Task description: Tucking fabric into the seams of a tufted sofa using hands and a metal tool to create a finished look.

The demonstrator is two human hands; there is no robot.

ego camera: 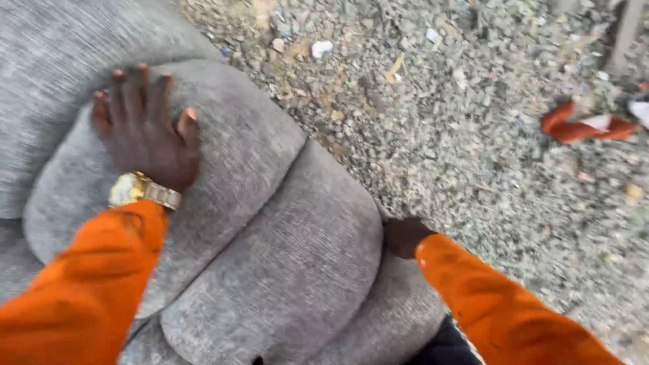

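Grey cushions (270, 223), orange sleeves (88, 290), gold watch (138, 190)

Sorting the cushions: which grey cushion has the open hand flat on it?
The upper cushion: the left hand lies spread on it; the lower cushion has none on top.

Matt grey woven-cloth cushions (270, 223), shiny gold metal watch (138, 190), rough gravel ground (473, 155).

Soft, even daylight fills the head view, bright but without glare, and shadows are faint, showing only as a thin dark line under the edge of the grey cushion (284, 257). Motion blur smears the whole picture, worst toward the right and top, where the gravel ground (487, 169) streaks and an orange-and-white object (581, 125) loses its outline. The orange sleeves (88, 290) look strongly saturated.
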